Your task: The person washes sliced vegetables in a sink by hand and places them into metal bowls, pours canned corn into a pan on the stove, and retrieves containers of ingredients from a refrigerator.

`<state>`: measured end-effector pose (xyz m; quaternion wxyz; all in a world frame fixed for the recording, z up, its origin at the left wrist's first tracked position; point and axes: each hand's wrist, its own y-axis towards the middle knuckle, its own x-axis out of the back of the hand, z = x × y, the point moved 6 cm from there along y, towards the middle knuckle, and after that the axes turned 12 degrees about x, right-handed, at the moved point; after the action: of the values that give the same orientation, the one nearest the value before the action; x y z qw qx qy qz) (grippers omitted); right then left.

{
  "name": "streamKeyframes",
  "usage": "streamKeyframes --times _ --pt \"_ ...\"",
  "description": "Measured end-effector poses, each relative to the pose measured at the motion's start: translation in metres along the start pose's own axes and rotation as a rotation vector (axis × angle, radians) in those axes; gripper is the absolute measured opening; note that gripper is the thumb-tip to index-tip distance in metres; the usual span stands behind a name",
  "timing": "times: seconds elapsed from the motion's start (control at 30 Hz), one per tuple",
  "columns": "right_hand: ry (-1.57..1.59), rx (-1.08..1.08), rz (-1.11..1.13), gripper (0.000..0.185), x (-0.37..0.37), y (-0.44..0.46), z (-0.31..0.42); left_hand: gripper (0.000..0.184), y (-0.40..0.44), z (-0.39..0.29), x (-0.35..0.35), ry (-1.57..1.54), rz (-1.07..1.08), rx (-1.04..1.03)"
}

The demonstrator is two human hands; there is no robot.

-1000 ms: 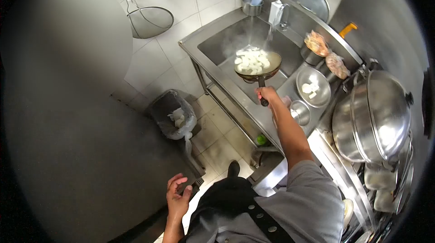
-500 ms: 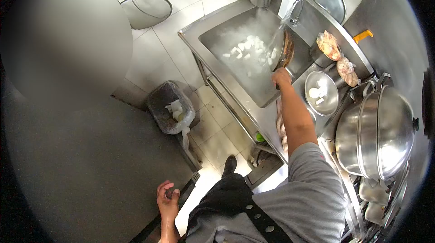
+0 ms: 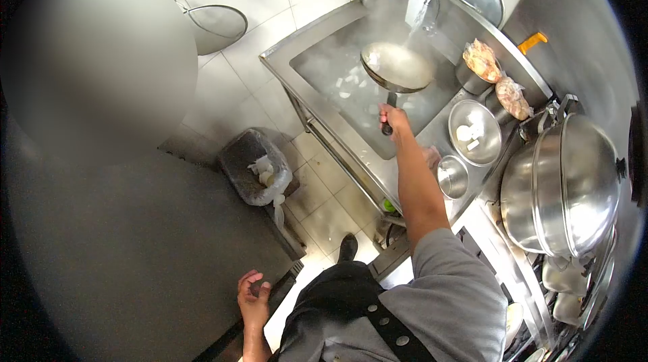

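Pan [image 3: 401, 69] beyond right hand [image 3: 394, 119], clamped on handle [image 3: 391, 99]; likely stiff, front-heavy, slippery if wet; best gripped there. Left hand [image 3: 254, 301] half-curled, thumb apart.

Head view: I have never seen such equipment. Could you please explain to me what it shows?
There is no machine here: a person works bare-handed, wearing a head camera that looks forward and down. Every picture comes from it. The right hand grips a pan by its handle over a steaming sink, where white pieces lie. On the metal counter beside it stand a bowl with more white pieces and a metal cup. The left hand is low in the picture, half closed; I cannot tell whether it holds anything.
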<state>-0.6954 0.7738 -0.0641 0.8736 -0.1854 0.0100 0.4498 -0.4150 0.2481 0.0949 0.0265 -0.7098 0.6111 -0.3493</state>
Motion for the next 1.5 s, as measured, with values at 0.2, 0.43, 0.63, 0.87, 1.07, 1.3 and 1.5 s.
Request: streamKeyframes --times 0.2,0.43,0.63,0.87,1.07,1.3,1.5 --pt "-0.595 0.147 0.021 0.021 0.006 -0.016 0.039 0.022 -0.001 0.006 0.000 0.002 0.034 -0.091" --pt "-1.470 0.534 0.089 0.019 0.015 0.056 0.022 0.025 -0.004 0.010 -0.003 -0.005 0.065 -0.095" --pt "-1.031 0.228 0.033 0.021 0.034 0.008 0.044 0.025 -0.006 0.008 -0.008 0.050 0.093 -0.144" --pt "-1.267 0.190 0.157 0.022 0.025 -0.088 0.073 0.025 -0.017 -0.001 -0.016 -0.015 0.232 -0.142" --pt "-1.481 0.330 0.057 0.025 0.039 -0.156 0.089 0.025 -0.037 -0.010 -0.026 -0.042 0.380 -0.298" --pt "-1.435 0.510 -0.062 0.031 0.037 -0.248 0.133 0.026 -0.085 -0.020 -0.035 -0.028 0.588 -0.588" --pt "-0.950 0.469 -0.018 0.018 0.047 -0.360 0.113 0.024 -0.128 0.041 -0.043 0.074 0.978 -0.380"
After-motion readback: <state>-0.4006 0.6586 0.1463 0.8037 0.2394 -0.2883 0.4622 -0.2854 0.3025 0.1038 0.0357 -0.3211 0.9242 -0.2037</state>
